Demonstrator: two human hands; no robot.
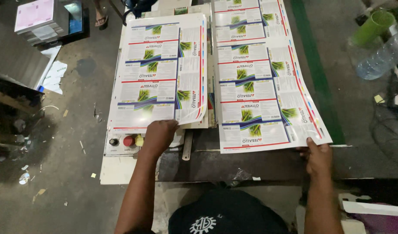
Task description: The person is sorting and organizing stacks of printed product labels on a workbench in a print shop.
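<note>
Two big printed sheets lie side by side on the work table [134, 169] in the mid of the frame. The left sheet [158, 71] has a curled-up bottom right corner; the right sheet [259, 82] reaches down to the table's front edge. More sheets show under and behind them, so each may be the top of a pile; can't count those.

Two hands at work. The left hand [159, 135] sits on the bottom edge of the left sheet, fingers bent over it by the curled corner. The right hand [318, 155] pinches the bottom right corner of the right sheet, thumb on top.

The step looks like lining up or lifting sheets. The next move prob needs a soft grip so the thin paper doesn't crease.

Three small knobs [127, 141] sit lower left on the table: 1 black, 1 red, 1 yellow. One clear bottle [379, 58] and 1 green tube [372, 28] lie upper right.
</note>
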